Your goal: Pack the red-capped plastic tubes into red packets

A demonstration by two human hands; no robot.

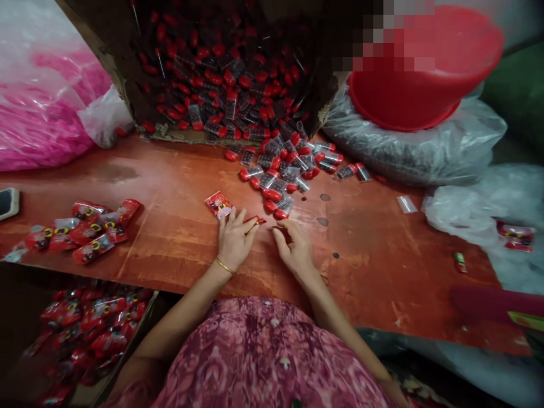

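Between the thumb and forefinger of my left hand [236, 241] is a small red printed sleeve [255, 220], seen nearly edge-on. The other fingers of that hand reach to a flat red printed stack of sleeves [218, 203] on the table. My right hand [296, 248] is just to the right, its fingers curled in and the thumb near the forefinger. A tiny dark spot shows at those fingertips; what it is I cannot make out. Beyond both hands lies a pile of small clear containers with red caps [276, 181], dark contents inside.
A tipped cardboard box [121, 85] spills more red-capped containers onto the wooden table [382, 272]. Finished-looking red wrapped containers [93, 232] lie at left, above a lower box of similar ones [102, 317]. A red tub [408, 85] sits on a plastic bag [408, 147]. A phone [8, 203] lies far left.
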